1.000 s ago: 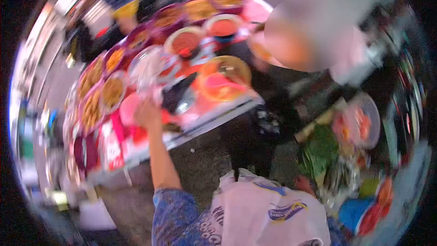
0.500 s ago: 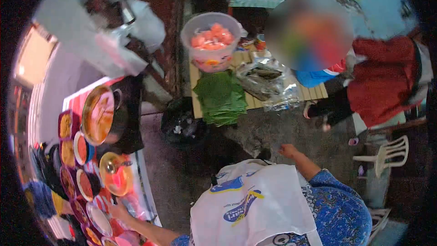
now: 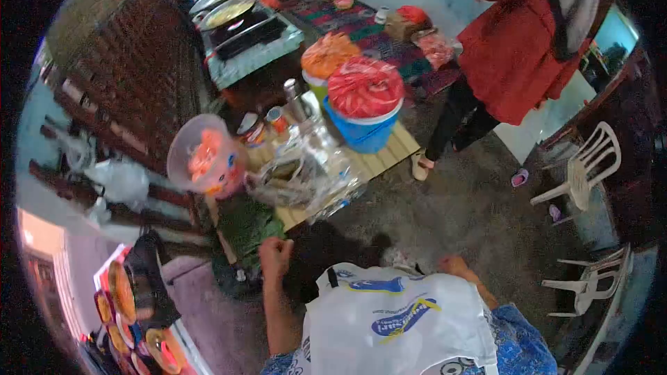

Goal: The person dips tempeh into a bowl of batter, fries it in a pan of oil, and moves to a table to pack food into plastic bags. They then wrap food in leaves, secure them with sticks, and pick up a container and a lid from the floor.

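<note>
My left hand (image 3: pixel 276 255) is raised just in front of the stack of green leaves (image 3: pixel 251 226), with its fingers curled in and nothing visible in them. At the right of the white printed apron (image 3: pixel 389 319), my right hand (image 3: pixel 455 264) hangs low over the floor; its fingers are small and blurred. Beyond the leaves stands a clear bucket (image 3: pixel 206 160) with orange-pink pieces. Clear plastic packaging (image 3: pixel 306 170) lies on the slatted table (image 3: pixel 410 146), beside a blue bucket (image 3: pixel 365 125) topped with a red bag.
A person in red (image 3: pixel 517 42) stands beyond the table. A stove (image 3: pixel 250 38) is at the back, with an orange-covered container (image 3: pixel 330 55) nearer. White chairs (image 3: pixel 580 173) stand at the right; filled dishes (image 3: pixel 121 292) are at the lower left.
The view has swung toward the table and stove. My left hand has left the dishes at the lower left and is now by the leaves. The person in red is standing more upright.
</note>
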